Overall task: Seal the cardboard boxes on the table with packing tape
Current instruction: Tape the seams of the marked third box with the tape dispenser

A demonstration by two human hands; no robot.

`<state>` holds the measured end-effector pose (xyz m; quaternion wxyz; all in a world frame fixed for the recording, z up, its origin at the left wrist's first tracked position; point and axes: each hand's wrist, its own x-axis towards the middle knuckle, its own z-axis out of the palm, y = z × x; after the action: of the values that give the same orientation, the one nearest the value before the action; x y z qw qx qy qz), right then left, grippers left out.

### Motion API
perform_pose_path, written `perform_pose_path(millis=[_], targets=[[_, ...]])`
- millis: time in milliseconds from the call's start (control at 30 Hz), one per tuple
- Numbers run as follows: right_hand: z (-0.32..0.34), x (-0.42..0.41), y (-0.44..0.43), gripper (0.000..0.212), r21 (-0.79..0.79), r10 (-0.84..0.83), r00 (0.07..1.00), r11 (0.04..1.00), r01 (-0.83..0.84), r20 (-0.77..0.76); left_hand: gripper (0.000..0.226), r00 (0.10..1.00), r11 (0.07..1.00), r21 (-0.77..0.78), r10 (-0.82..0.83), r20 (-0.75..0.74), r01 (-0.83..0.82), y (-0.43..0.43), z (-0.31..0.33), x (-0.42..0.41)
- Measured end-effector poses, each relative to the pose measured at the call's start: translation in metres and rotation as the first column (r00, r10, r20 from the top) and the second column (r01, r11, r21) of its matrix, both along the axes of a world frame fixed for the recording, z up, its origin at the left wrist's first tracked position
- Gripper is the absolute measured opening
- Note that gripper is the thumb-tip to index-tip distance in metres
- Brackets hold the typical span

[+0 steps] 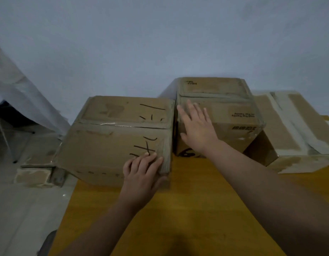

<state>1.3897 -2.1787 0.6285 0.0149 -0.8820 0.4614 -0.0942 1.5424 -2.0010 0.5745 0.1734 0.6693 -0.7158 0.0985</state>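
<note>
Three cardboard boxes stand along the far side of a wooden table (187, 209). The left box (108, 143) has black marker strokes and clear tape along its top seam. My left hand (143, 172) lies on its near right corner, fingers on top and thumb round the front edge. The middle box (234, 111) is taped over its seam and carries printed text. My right hand (195, 126) rests flat on its top, fingers straight and spread. The right box (293, 130) shows white tape remnants. No tape roll is in view.
A grey wall runs behind the boxes. The left box overhangs the table's left edge. Below it on the floor lies a small flat cardboard piece (36, 174). White sheeting (21, 93) hangs at the far left.
</note>
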Motion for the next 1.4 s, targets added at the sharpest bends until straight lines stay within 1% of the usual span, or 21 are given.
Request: perform_pose_path(millis=[67,100,200,267,333,400,467,500,533,633,700,833,900,967,1067,1133,1200,1233,1300,1333,1400], targets=[[-0.001,0.010,-0.012,0.090,0.044,0.042,0.993,0.998,-0.038,-0.107,0.056,1.000,0.999,0.034,-0.006,-0.005,0.006,0.000,0.009,-0.001],[-0.002,0.014,-0.018,0.089,0.067,0.062,0.991,0.996,-0.054,-0.119,0.053,1.000,0.999,0.034,-0.008,-0.031,0.009,-0.002,0.017,-0.003],[0.005,0.026,-0.042,0.074,0.136,0.022,0.999,0.991,-0.016,-0.038,0.042,0.991,0.999,0.031,-0.008,-0.131,0.012,-0.037,0.048,-0.008],[0.011,0.031,-0.061,0.063,0.147,0.001,0.999,0.989,0.005,-0.043,0.041,0.990,0.997,0.074,0.010,-0.144,0.001,-0.075,0.064,-0.010],[0.016,0.035,-0.077,0.054,0.150,0.050,0.987,0.988,-0.027,-0.150,0.042,0.991,0.986,0.166,0.048,-0.126,-0.027,-0.115,0.069,-0.006],[0.016,0.040,-0.089,0.052,0.162,0.086,0.964,0.986,-0.045,-0.253,0.055,0.996,0.949,0.312,0.072,-0.059,-0.050,-0.149,0.064,-0.003],[0.016,0.045,-0.094,0.053,0.182,0.088,0.956,0.983,-0.038,-0.279,0.071,0.995,0.877,0.473,0.097,0.000,-0.085,-0.171,0.055,0.003],[0.016,0.046,-0.096,0.053,0.191,0.089,0.957,0.981,-0.036,-0.276,0.073,0.992,0.847,0.520,0.122,0.008,-0.108,-0.176,0.048,0.008],[0.016,0.045,-0.097,0.051,0.193,0.096,0.957,0.980,-0.042,-0.275,0.073,0.988,0.834,0.537,0.153,0.002,-0.130,-0.178,0.042,0.014],[0.019,0.030,-0.104,0.045,0.171,0.095,0.946,0.984,-0.043,-0.309,0.068,0.969,0.834,0.510,0.249,-0.003,-0.213,-0.176,0.032,0.039],[0.020,0.019,-0.109,0.045,0.182,0.077,0.932,0.983,-0.012,-0.353,0.066,0.962,0.823,0.516,0.273,0.009,-0.238,-0.179,0.032,0.051],[0.013,0.028,-0.106,0.057,0.220,0.046,0.883,0.973,0.066,-0.468,0.066,0.966,0.824,0.522,0.258,0.001,-0.220,-0.205,0.034,0.046],[0.008,0.038,-0.102,0.066,0.232,0.010,0.878,0.966,0.116,-0.478,0.066,0.968,0.827,0.521,0.250,-0.006,-0.210,-0.220,0.034,0.042],[0.006,0.039,-0.099,0.065,0.234,-0.006,0.912,0.966,0.111,-0.410,0.067,0.973,0.832,0.522,0.229,-0.017,-0.187,-0.228,0.037,0.040],[0.003,0.024,-0.085,0.056,0.202,-0.005,0.991,0.979,0.032,-0.132,0.067,0.984,0.866,0.491,0.158,-0.080,-0.099,-0.221,0.044,0.037],[0.003,0.008,-0.067,0.057,0.121,0.006,0.999,0.993,-0.010,0.033,0.070,0.990,0.891,0.449,0.114,-0.081,-0.066,-0.198,0.051,0.034],[0.003,-0.007,-0.045,0.055,0.070,0.015,0.990,0.997,-0.026,0.141,0.078,0.996,0.900,0.432,0.081,-0.041,-0.055,-0.162,0.054,0.027],[0.002,-0.014,-0.035,0.053,0.051,0.027,0.986,0.998,-0.036,0.164,0.084,0.997,0.897,0.437,0.079,-0.027,-0.059,-0.141,0.052,0.020],[-0.003,-0.024,-0.019,0.051,0.008,0.044,0.988,0.999,-0.046,0.150,0.095,0.994,0.894,0.438,0.106,0.001,-0.096,-0.104,0.043,0.005],[-0.006,-0.028,-0.013,0.050,-0.007,0.042,0.990,0.999,-0.042,0.137,0.097,0.991,0.897,0.425,0.131,0.009,-0.122,-0.091,0.037,-0.001],[-0.008,-0.035,-0.004,0.049,-0.019,0.023,0.992,1.000,-0.021,0.127,0.093,0.987,0.912,0.378,0.160,0.034,-0.161,-0.078,0.024,-0.010]])
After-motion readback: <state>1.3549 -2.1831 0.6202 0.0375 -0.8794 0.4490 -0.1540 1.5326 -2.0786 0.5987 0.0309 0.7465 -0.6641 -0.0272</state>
